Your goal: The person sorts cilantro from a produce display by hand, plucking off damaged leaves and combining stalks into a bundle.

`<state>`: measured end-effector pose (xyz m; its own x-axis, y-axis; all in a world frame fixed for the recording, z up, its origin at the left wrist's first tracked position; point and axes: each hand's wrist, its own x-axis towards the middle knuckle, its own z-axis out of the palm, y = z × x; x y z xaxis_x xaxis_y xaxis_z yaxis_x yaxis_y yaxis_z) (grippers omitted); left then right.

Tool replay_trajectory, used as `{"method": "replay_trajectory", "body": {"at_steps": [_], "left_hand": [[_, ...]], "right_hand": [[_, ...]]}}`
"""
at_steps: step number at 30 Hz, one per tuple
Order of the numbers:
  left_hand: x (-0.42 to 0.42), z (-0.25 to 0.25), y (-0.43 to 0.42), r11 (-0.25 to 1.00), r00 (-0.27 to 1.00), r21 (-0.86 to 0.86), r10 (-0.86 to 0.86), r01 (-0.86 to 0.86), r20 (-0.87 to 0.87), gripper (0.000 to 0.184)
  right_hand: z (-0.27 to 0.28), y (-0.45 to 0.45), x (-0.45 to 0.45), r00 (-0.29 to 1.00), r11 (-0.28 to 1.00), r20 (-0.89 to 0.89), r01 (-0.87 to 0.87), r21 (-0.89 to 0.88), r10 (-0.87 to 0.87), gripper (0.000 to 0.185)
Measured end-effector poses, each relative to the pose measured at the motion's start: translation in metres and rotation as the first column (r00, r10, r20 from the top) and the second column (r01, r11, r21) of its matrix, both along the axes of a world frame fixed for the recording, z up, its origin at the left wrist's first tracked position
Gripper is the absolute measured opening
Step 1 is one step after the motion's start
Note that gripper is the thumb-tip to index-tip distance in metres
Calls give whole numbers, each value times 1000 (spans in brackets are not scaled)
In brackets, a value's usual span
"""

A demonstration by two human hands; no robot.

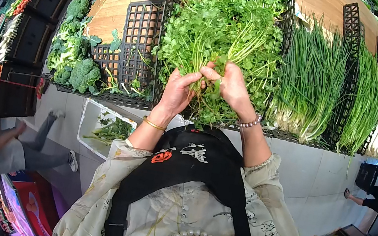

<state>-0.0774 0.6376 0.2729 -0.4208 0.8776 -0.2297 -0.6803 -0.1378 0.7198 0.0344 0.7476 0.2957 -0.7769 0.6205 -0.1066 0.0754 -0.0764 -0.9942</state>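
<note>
Left hand grips cilantro stems; right hand, just beside, pinches more. I'd press lightly: stems likely bruise easily.

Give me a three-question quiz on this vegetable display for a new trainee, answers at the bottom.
1. Short answer: What are the left hand and right hand holding?
2. True or false: The white box near the display has green stalks in it.
3. Fill in the gap: From the person's own side, the broccoli lies to the ____ of the hands.

Key
1. Cilantro, by the stems.
2. True.
3. Left.
</note>
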Motion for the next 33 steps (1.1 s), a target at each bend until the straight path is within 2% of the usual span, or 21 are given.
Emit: {"method": "replay_trajectory", "body": {"at_steps": [1,2,5,6,9,10,11,13,14,17,18,21,22,25,27,29,31,32,33], "left_hand": [[2,4,-1,1000,1000,-16,13,-13,-4,24],[-1,0,-2,1000,1000,1,-17,17,4,22],[-3,-5,-1,1000,998,13,14,-15,62,20],[-7,-10,-1,1000,995,12,15,-16,96,20],[-15,-22,3,999,981,-1,43,-43,191,19],[-14,-20,5,998,975,-15,69,-68,212,19],[-13,-19,7,996,968,-29,94,-90,232,19],[-12,-19,7,999,972,15,37,-41,231,19],[-10,-16,7,999,975,27,22,-29,220,19],[-5,-15,10,999,987,5,35,-36,157,18],[-5,-15,10,999,988,8,35,-37,147,18],[-4,-15,11,999,988,11,45,-47,145,19],[-5,-14,11,998,988,11,52,-54,148,19],[-12,-7,7,1000,983,-15,27,-24,179,17],[-16,-12,5,1000,972,9,12,-14,233,18],[-15,-14,6,999,966,6,48,-52,253,23],[-13,-11,7,999,969,-4,32,-32,245,20],[-11,-9,7,1000,970,-10,26,-24,240,19],[-10,-8,7,1000,972,-17,19,-15,235,18]], "right_hand": [[-2,0,-1,999,998,14,-29,-47,29,24],[-3,1,0,997,997,0,-82,-7,82,21],[1,-6,3,987,998,-162,-12,55,21,17],[-5,-5,-1,993,957,-113,68,281,-37,15],[-6,-13,13,981,989,-164,88,-117,-106,14],[-6,-16,15,987,993,-112,111,-41,-115,14],[-7,-16,15,985,993,-135,113,24,-109,13],[-14,-16,13,979,980,-179,125,156,-97,10],[-38,-15,3,921,955,-368,215,204,-128,10],[-19,-9,17,957,950,-272,172,259,-99,12],[-14,-10,19,979,984,-111,177,37,-172,12],[-9,-11,22,930,941,-206,261,-215,-305,16],[-2,-10,24,919,926,-241,237,-293,-311,18],[-3,0,34,897,901,-238,289,-323,-373,14],[-11,9,46,863,917,-373,219,-335,-342,16],[-13,10,48,894,944,-340,213,-251,-292,18],[-2,2,47,968,975,-180,148,-169,-178,19],[6,-3,45,987,968,-106,95,-233,-122,20],[9,-6,43,993,960,-115,6,-280,-40,24]]}}
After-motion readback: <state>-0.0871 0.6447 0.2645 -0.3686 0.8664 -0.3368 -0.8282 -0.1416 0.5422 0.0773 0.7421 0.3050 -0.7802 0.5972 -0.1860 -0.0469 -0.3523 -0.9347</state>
